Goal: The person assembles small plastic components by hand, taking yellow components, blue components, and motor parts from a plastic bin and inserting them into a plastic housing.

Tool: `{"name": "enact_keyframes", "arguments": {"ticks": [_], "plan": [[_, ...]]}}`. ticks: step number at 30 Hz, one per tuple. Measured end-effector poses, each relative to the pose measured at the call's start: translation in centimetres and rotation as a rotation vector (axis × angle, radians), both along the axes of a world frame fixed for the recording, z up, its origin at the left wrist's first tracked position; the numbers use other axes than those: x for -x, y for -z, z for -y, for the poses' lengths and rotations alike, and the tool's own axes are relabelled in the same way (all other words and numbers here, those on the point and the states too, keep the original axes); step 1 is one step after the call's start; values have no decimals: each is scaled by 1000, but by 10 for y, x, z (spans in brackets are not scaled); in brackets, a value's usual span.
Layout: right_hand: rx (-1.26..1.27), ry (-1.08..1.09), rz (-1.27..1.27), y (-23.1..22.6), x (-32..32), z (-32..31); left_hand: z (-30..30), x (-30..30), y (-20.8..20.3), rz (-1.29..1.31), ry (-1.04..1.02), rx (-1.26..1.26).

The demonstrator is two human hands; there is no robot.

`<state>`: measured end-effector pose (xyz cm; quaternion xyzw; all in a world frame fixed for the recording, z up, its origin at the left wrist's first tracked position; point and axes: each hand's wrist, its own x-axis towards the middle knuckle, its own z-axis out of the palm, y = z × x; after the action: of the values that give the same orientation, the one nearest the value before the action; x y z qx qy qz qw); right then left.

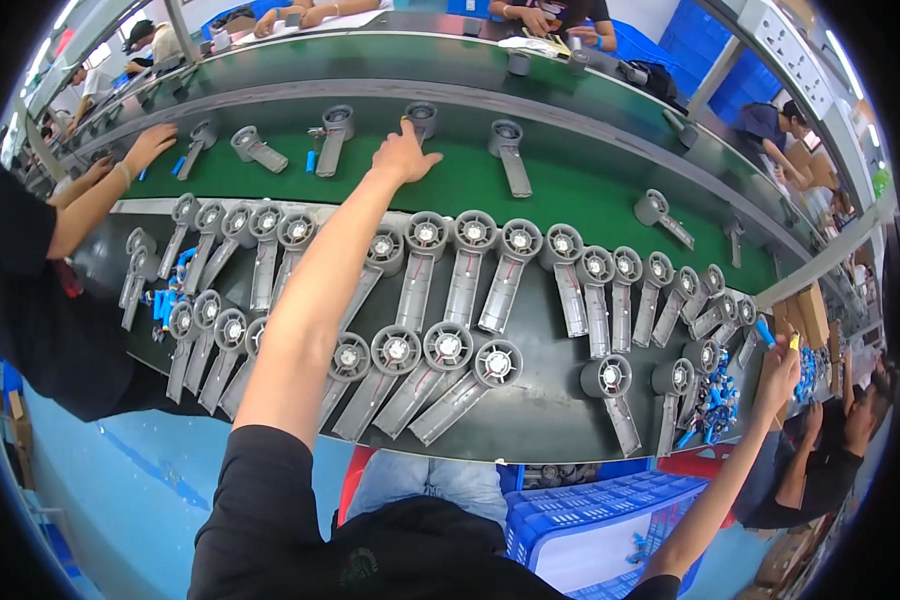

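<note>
My left hand (402,158) reaches across the bench to the green conveyor belt (570,190). Its index finger touches a grey handheld fan housing (422,116), while the thumb sticks out apart to the right. The lower part of that housing is hidden behind the hand. Off to the right, my right hand (782,375) is raised with a blue cylindrical battery (765,332) between its fingers. Below it lies a pile of blue batteries with wires (712,405). Rows of similar fan housings, one of them a grey unit (448,347) with its handle channel showing, cover the dark bench.
More housings lie spaced along the belt, such as a grey one (510,158). A co-worker's hand (150,148) reaches over the belt at left. Blue plastic crates (590,515) stand under the bench edge by my legs. A metal post (830,250) slants at right.
</note>
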<state>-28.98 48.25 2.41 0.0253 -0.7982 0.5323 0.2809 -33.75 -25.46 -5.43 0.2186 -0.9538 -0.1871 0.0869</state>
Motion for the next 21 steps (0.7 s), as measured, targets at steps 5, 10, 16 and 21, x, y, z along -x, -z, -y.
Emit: {"name": "enact_keyframes", "arguments": {"ticks": [5, 10, 16, 21], "plan": [[-187, 62, -112, -35, -43, 51, -15, -1, -5, -144, -28, 44], [-120, 4, -140, -53, -115, 139, -79, -102, -80, -404, 222, 80], [331, -344, 0, -25, -187, 211, -220, -287, -127, -310, 455, -251], [501, -550, 272, 18, -229, 241, -301, -341, -60, -143, 483, -453]]}}
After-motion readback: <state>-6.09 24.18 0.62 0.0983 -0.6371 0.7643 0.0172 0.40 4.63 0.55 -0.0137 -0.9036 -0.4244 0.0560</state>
